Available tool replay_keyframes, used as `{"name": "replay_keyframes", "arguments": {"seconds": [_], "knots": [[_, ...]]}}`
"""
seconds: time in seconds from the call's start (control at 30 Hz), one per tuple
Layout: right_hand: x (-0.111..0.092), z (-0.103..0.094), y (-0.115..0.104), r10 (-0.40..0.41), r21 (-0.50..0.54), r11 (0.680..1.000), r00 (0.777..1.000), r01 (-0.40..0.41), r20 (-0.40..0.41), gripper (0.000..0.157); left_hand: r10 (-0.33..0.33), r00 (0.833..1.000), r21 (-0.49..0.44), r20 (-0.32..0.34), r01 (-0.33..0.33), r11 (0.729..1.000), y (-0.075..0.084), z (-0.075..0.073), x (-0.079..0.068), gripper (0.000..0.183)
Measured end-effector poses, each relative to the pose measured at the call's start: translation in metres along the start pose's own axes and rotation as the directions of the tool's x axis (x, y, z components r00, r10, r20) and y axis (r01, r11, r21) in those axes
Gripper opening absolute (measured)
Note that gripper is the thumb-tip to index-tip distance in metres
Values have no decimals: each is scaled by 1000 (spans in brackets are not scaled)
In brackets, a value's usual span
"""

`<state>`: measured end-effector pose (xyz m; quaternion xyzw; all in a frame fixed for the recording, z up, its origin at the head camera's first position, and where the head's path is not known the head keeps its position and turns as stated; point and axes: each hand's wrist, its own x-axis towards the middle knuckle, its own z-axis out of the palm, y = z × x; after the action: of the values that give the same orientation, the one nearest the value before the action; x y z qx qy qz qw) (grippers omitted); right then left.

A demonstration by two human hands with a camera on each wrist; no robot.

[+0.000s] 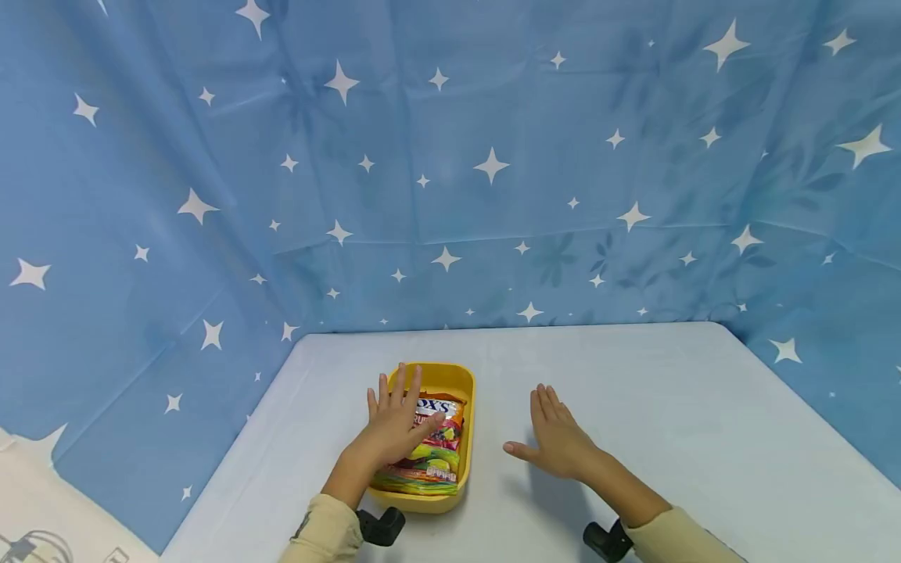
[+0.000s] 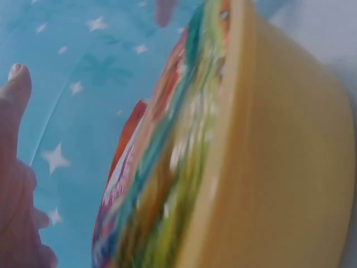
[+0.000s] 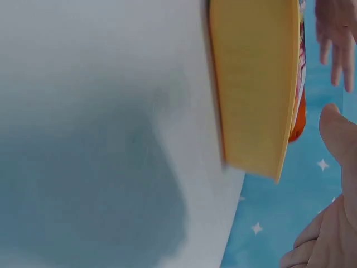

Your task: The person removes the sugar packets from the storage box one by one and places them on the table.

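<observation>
A yellow plastic bin [image 1: 422,504] stands on the white table, left of the middle. Colourful candy packets [image 1: 425,463] lie in it; the red one [image 1: 450,426] carries letters ending in "OX'S". My left hand [image 1: 390,430], fingers spread, hovers above the bin's left side and hides part of the packets. In the left wrist view a gap shows between that hand [image 2: 17,190] and the packets [image 2: 167,167]. To the right of the bin, my right hand [image 1: 559,442] hangs over the table, fingers straight and thumb held apart, with nothing in it.
The white table [image 1: 633,375] reaches back to a blue curtain [image 1: 493,258] with white stars, which also runs down both sides. Dark wrist cameras [image 1: 382,528] sit under the sleeves. Some cable [image 1: 38,545] appears at the lower left corner, off the table.
</observation>
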<state>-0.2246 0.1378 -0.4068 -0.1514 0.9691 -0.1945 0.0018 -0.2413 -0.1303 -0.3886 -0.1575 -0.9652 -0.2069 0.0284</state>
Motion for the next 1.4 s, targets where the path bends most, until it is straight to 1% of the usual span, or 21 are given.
{"name": "replay_keyframes", "arguments": {"seconds": [0.1,0.17,0.2,0.27,0.3,0.33,0.37,0.43,0.5,0.53,0.6,0.7,0.77,0.8,0.87,0.97,1.1,1.13,1.23,1.3,1.4], "knots": [[3,1,-10,35,76,996,999,-38,39,101,-60,998,-114,-3,59,992,-13,-3,-4,81],[6,3,-17,58,132,989,996,-66,64,102,-96,995,-212,-7,92,973,-25,-3,-8,79],[8,5,-20,67,159,984,995,-78,72,102,-117,993,-274,-5,111,955,-31,-2,-11,77],[11,8,-27,67,219,972,993,-86,93,102,-151,989,-420,9,141,896,-44,4,-18,74],[13,10,-30,62,246,965,993,-86,104,103,-170,985,-496,17,156,854,-50,8,-22,73],[15,12,-33,57,273,958,992,-86,113,102,-190,981,-577,31,173,798,-55,13,-25,72],[17,13,-36,54,296,951,991,-88,121,102,-204,978,-656,48,185,732,-60,19,-29,71],[21,15,-43,56,359,928,988,-105,142,101,-213,972,-791,99,207,576,-67,32,-35,72],[24,16,-51,72,426,895,985,-133,158,100,-199,971,-867,136,213,449,-72,42,-38,74],[25,16,-55,81,466,872,983,-151,166,100,-189,970,-894,153,217,392,-73,45,-39,76],[27,18,-64,90,568,803,978,-182,186,99,-169,971,-924,171,218,315,-76,51,-40,80],[30,21,-75,92,712,664,969,-230,228,100,-152,972,-936,180,217,278,-78,54,-40,84],[31,23,-81,75,783,569,964,-251,255,100,-140,972,-937,189,221,272,-79,55,-41,85],[31,23,-83,68,805,533,961,-262,267,101,-137,971,-936,198,229,269,-79,55,-42,85],[33,24,-87,48,835,481,959,-268,280,98,-137,968,-931,210,241,274,-79,54,-43,85],[36,25,-90,2,871,420,960,-254,279,86,-144,968,-928,203,237,286,-80,53,-41,85],[40,28,-92,3,898,359,962,-255,272,71,-142,972,-926,188,224,303,-82,52,-38,84],[40,29,-92,14,898,350,961,-265,278,71,-142,971,-927,190,225,301,-83,52,-37,84],[41,35,-96,48,899,327,955,-293,293,76,-148,971,-922,189,228,313,-86,52,-37,83],[42,40,-98,61,902,297,949,-312,308,81,-146,970,-923,192,230,309,-87,51,-38,82],[47,46,-101,70,911,252,945,-326,319,85,-145,970,-918,196,234,319,-89,50,-37,82]]}}
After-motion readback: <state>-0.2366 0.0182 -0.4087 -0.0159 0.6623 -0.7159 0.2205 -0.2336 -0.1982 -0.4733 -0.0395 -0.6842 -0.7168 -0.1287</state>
